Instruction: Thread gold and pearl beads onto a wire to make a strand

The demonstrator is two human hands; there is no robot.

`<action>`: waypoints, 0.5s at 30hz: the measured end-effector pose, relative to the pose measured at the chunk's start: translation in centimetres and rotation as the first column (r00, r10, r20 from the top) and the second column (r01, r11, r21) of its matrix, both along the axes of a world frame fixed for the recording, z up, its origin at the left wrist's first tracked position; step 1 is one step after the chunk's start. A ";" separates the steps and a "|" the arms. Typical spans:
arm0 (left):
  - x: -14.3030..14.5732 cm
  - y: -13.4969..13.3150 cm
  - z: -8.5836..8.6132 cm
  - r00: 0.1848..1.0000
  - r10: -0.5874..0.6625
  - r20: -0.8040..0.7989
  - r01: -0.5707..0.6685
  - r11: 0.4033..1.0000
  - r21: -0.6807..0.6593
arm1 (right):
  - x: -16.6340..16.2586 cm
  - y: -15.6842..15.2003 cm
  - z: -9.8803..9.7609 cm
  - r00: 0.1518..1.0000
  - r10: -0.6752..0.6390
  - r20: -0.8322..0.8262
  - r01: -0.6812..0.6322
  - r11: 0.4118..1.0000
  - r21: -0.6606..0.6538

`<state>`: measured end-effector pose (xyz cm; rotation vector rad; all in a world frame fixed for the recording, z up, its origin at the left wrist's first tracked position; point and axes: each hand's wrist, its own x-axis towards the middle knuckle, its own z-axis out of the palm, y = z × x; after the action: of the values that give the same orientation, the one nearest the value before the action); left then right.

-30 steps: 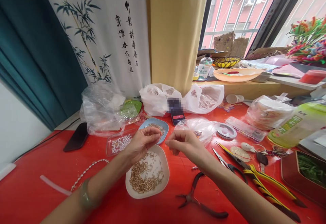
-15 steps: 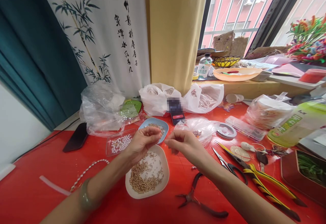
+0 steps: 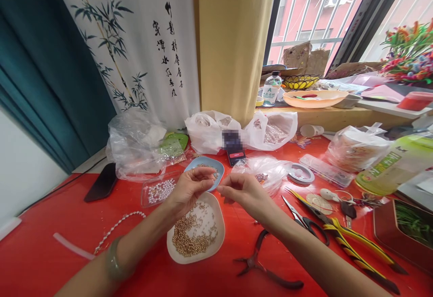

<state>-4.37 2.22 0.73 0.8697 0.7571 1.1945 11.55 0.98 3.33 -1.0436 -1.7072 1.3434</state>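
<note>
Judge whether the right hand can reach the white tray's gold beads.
Probably yes: the right hand is near the white tray, whose open top leaves most gold beads uncovered; the left hand overlaps only the tray's upper-left edge.

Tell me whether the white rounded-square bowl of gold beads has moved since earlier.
No, the white bowl keeps its place relative to the open, dark metal pliers.

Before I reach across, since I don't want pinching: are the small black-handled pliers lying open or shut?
Open: the small black-handled pliers have their handles spread wide and their tips apart.
</note>
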 end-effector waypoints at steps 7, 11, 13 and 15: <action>-0.7 0.4 0.4 0.974 -0.034 -0.225 0.048 0.997 0.058 | 0.3 0.6 -0.3 1.000 -0.025 -0.013 0.025 0.999 0.042; -2.7 1.6 1.4 0.868 0.032 -0.495 0.066 0.982 0.179 | 0.6 0.8 0.0 0.994 -0.059 -0.088 0.066 0.995 0.072; -4.2 2.3 1.9 0.737 0.075 -0.672 0.095 0.973 0.213 | 0.8 0.8 0.3 0.983 -0.085 -0.161 0.097 0.993 0.065; -5.8 3.0 2.3 0.583 0.113 -0.804 0.118 0.968 0.222 | 0.9 0.7 0.6 0.966 -0.103 -0.239 0.122 0.990 0.066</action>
<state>-10.14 5.27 3.00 1.6976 1.3625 0.8454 12.43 1.67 3.95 -0.8840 -1.4915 1.2613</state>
